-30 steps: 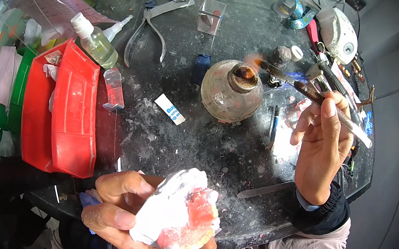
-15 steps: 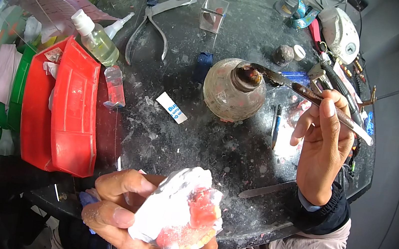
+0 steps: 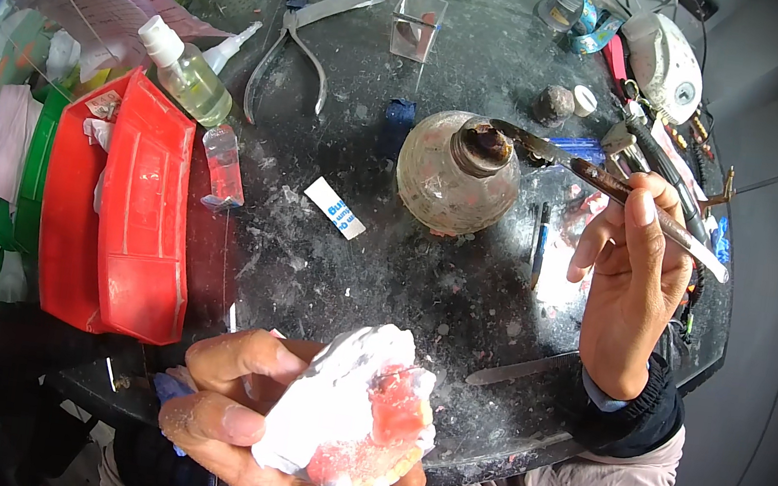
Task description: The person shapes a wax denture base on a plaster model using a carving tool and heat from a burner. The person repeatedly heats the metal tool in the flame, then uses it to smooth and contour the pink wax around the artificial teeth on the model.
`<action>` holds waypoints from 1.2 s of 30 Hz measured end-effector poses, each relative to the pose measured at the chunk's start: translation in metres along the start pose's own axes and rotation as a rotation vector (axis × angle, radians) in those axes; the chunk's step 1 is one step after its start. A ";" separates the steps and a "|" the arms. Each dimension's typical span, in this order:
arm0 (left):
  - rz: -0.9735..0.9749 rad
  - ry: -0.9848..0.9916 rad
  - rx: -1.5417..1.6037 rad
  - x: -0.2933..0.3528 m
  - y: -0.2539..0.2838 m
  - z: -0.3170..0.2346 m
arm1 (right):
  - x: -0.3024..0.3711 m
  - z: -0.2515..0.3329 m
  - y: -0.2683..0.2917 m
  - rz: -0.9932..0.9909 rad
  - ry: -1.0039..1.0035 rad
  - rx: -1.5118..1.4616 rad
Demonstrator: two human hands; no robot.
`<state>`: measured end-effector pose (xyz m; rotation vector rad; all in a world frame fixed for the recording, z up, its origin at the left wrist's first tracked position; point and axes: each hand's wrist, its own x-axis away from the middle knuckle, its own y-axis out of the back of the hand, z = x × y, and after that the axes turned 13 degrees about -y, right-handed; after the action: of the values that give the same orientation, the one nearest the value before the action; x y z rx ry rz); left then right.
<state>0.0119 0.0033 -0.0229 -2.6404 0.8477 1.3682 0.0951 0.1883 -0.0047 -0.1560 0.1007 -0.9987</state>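
Observation:
My left hand (image 3: 239, 410) is closed round a white plaster dental model (image 3: 329, 397) low in the view. Pink-red wax (image 3: 398, 410) and a row of yellowish teeth (image 3: 404, 466) cover its right side. At the right, my right hand (image 3: 640, 261) pinches a wax knife (image 3: 602, 179) by its brown handle. The knife's dark blade reaches left over the neck of a round glass spirit burner (image 3: 456, 181). Whether a flame burns at the wick I cannot make out.
Red plastic bins (image 3: 151, 222) stand at the left, with a spray bottle (image 3: 185, 74) behind them. Pliers (image 3: 291, 53) and a small clear square cup (image 3: 417, 28) lie farther back. Near my right wrist is a flat blade (image 3: 520, 370). A white rounded device (image 3: 665, 68) sits far right.
The wax knife's blade has shifted very slightly over the burner's neck, and the orange tint at the wick is gone. Both hands stay nearly still.

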 end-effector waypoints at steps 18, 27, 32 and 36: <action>-0.287 0.066 -0.004 0.004 -0.019 0.008 | -0.001 -0.002 0.002 0.016 0.016 0.005; 0.069 0.009 -0.115 -0.001 0.004 -0.005 | 0.000 0.001 -0.002 0.001 -0.007 0.005; 0.050 -0.059 0.035 0.002 0.002 0.006 | 0.000 0.000 0.001 -0.001 -0.003 0.007; 0.072 -0.064 0.053 0.002 0.001 0.009 | -0.001 -0.001 0.003 -0.002 0.006 0.018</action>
<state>0.0057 0.0041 -0.0300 -2.5350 0.9666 1.4176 0.0973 0.1907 -0.0058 -0.1363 0.0972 -1.0018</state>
